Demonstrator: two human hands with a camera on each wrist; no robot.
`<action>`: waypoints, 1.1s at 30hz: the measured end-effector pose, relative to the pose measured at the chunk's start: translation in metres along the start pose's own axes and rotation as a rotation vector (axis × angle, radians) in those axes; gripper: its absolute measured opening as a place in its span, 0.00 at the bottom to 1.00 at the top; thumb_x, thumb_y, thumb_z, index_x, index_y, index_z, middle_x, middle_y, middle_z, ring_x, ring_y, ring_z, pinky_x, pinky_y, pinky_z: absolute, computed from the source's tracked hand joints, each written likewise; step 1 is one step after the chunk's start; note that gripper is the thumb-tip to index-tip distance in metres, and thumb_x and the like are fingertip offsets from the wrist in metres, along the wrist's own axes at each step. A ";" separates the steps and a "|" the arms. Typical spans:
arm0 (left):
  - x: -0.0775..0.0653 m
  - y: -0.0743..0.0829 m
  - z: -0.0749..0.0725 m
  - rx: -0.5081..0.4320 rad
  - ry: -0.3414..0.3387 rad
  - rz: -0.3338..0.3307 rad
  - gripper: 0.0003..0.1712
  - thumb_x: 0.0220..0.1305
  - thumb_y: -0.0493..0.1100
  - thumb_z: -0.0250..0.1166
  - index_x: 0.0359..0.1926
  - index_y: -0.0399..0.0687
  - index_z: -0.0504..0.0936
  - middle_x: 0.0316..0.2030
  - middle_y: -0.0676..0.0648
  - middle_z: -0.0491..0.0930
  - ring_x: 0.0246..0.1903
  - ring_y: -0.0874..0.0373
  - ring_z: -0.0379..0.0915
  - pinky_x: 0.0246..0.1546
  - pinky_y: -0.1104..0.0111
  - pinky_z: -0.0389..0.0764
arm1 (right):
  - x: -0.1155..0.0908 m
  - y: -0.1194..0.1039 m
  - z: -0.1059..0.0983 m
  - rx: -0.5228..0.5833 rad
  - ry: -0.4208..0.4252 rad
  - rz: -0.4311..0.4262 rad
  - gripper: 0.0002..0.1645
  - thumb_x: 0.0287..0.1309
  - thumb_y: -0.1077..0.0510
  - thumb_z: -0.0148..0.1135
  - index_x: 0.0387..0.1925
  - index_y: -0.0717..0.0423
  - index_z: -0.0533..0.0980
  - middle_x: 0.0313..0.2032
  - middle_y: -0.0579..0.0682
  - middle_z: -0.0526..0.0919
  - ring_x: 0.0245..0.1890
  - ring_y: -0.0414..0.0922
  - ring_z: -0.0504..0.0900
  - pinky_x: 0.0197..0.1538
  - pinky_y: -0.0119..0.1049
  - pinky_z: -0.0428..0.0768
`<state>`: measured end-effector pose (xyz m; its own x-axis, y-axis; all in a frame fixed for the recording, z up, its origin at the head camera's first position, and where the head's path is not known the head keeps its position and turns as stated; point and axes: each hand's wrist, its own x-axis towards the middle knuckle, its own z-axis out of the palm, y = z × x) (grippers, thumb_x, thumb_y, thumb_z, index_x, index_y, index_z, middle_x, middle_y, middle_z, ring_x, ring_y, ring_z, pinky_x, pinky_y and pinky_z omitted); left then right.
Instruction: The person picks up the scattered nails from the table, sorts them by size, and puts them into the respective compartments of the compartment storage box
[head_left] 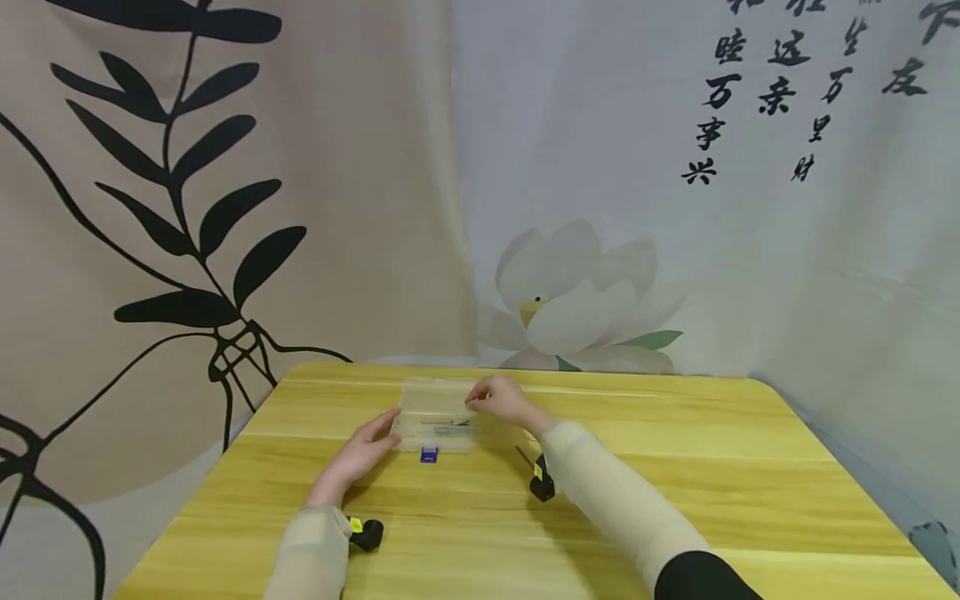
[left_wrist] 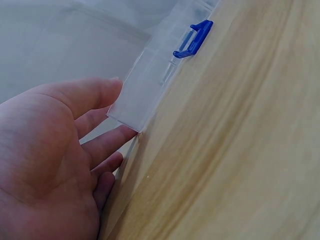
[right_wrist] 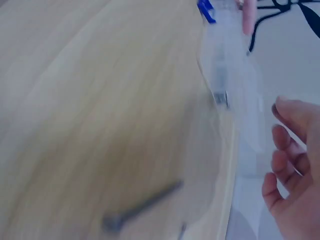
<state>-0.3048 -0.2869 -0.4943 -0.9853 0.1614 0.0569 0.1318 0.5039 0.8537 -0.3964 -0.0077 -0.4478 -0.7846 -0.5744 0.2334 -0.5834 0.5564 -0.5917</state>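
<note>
A clear plastic case (head_left: pixel 435 442) lies on the table with its see-through lid (head_left: pixel 433 396) raised at the back. Small dark metal pieces (head_left: pixel 450 423) lie inside, and a blue latch (left_wrist: pixel 195 42) sticks out at the front. My left hand (head_left: pixel 367 450) is at the case's left end, its thumb and fairly straight fingers touching the corner. Over the right side of the lid is my right hand (head_left: pixel 501 400), its fingers loosely bent. In the right wrist view, nothing shows between its thumb and fingers.
A dark bolt (right_wrist: pixel 142 207) lies on the wooden table (head_left: pixel 675 467) to the right of the case, with another thin piece (right_wrist: pixel 182 231) near it. Black wrist cameras (head_left: pixel 367 534) hang below the sleeves. A printed cloth (head_left: pixel 375 208) hangs behind the table.
</note>
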 end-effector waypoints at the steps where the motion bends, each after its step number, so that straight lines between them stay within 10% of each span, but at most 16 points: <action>1: 0.000 -0.001 -0.001 -0.001 0.002 -0.005 0.34 0.74 0.45 0.54 0.75 0.44 0.54 0.72 0.34 0.52 0.71 0.36 0.45 0.68 0.42 0.47 | -0.003 0.003 -0.003 0.005 -0.001 -0.005 0.06 0.61 0.58 0.65 0.36 0.55 0.86 0.36 0.46 0.86 0.30 0.38 0.76 0.33 0.32 0.75; 15: -0.002 -0.003 -0.009 0.004 -0.003 -0.012 0.34 0.74 0.44 0.53 0.75 0.43 0.53 0.72 0.34 0.52 0.71 0.35 0.43 0.67 0.41 0.45 | -0.083 0.015 -0.040 0.342 -0.122 0.149 0.13 0.64 0.59 0.61 0.45 0.64 0.82 0.42 0.52 0.84 0.26 0.44 0.73 0.32 0.38 0.75; 33: 0.001 0.000 -0.004 0.009 -0.027 -0.017 0.34 0.74 0.46 0.53 0.75 0.43 0.53 0.72 0.33 0.50 0.71 0.35 0.43 0.68 0.42 0.44 | -0.123 0.031 -0.028 0.187 -0.139 0.234 0.12 0.45 0.58 0.77 0.27 0.56 0.80 0.24 0.43 0.80 0.25 0.38 0.73 0.32 0.32 0.74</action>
<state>-0.3057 -0.2899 -0.4920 -0.9841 0.1754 0.0288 0.1165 0.5140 0.8498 -0.3242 0.0973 -0.4733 -0.8491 -0.5275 -0.0255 -0.3319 0.5706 -0.7512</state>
